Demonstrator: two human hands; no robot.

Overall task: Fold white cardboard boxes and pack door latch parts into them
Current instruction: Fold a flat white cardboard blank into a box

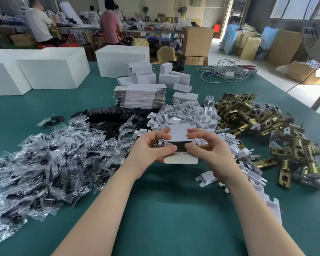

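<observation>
A small white cardboard box (pixel 180 160) is held above the green table (pixel 164 209), its top flap up and a dark part showing inside the open mouth. My left hand (pixel 150 150) grips its left end, thumb on the front. My right hand (pixel 209 148) grips the right end, fingers curled over the flap. Brass door latch parts (pixel 251 115) lie heaped at the right. White folded card inserts (pixel 188 115) are piled behind the box. Clear bags with black parts (pixel 50 159) spread across the left. A stack of flat box blanks (pixel 139 97) stands further back.
Folded small white boxes (pixel 166 78) cluster behind the stack. Large white cartons (pixel 44 71) stand at the far left. Black flat plates (pixel 107 113) lie mid-table. White cables (pixel 225 72) coil at the far right. People work at benches beyond. A fan stands at the right edge.
</observation>
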